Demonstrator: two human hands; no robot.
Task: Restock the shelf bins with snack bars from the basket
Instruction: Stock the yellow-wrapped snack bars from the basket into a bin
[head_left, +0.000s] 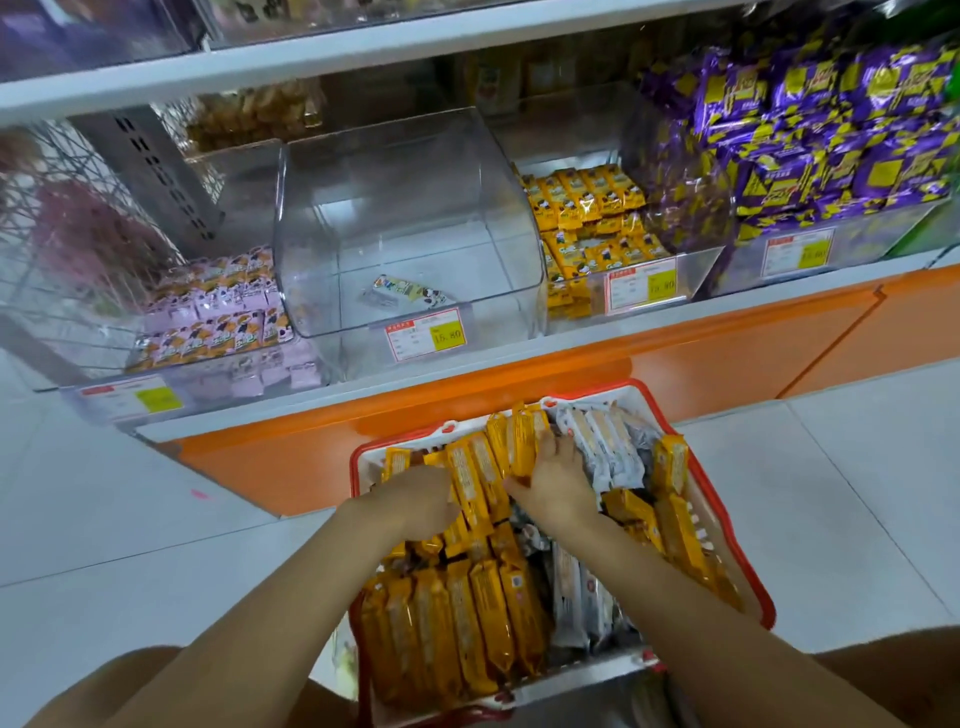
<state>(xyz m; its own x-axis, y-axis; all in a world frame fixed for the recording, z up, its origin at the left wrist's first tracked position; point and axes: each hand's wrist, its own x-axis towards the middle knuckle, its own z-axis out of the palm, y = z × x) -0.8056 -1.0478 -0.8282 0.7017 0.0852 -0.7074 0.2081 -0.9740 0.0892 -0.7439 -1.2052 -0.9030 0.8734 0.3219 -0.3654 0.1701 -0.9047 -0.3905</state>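
A red-rimmed white basket (727, 530) stands on the floor in front of the shelf, packed with yellow snack bars (483, 618) and white ones (605, 447). Both my hands are down in it. My left hand (415, 501) and my right hand (553, 475) clasp a bunch of yellow bars (485, 467) from either side, fingers curled around them. Above, a clear shelf bin (410, 171) holds just one loose bar (410, 293). The bin to its right (696, 270) holds yellow packs (587, 208).
A bin of pink and orange packs (228, 312) sits at the left, a bin of purple packs (841, 140) at the right. An orange base panel (623, 384) runs under the shelf. Pale floor tiles (104, 519) surround the basket. My knees show at the bottom edge.
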